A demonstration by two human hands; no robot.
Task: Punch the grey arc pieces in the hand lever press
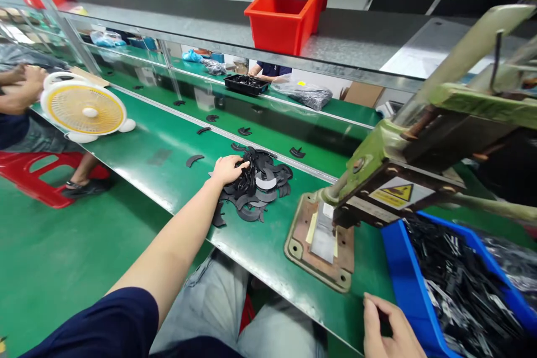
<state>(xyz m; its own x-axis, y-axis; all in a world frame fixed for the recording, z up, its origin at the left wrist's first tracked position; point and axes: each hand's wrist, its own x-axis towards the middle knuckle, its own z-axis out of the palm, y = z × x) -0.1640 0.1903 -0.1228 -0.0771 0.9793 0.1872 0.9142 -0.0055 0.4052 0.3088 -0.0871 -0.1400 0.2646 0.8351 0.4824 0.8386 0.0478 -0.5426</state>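
Note:
My left hand (229, 170) rests on the near-left side of a heap of black curved plastic parts (251, 201). Its fingers reach over the heap, and the undersides of the fingertips are hidden. One part in the heap shines pale grey. At the bottom right, my right hand (392, 327) is at the table edge beside the blue bin (413, 285). Thumb and forefinger come together there in a pinch; anything between the tips is too small to make out. Between the hands stands a green hand press (377, 179), with a metal plate (325, 235) on its base.
Black narrow parts (470, 291) fill the blue bin. Loose curved parts lie on the green belt (268, 142) behind a metal rail. A red bin (279, 25) sits on the overhead shelf. A white-and-yellow fan (86, 106) stands left, near another person's hands (31, 81).

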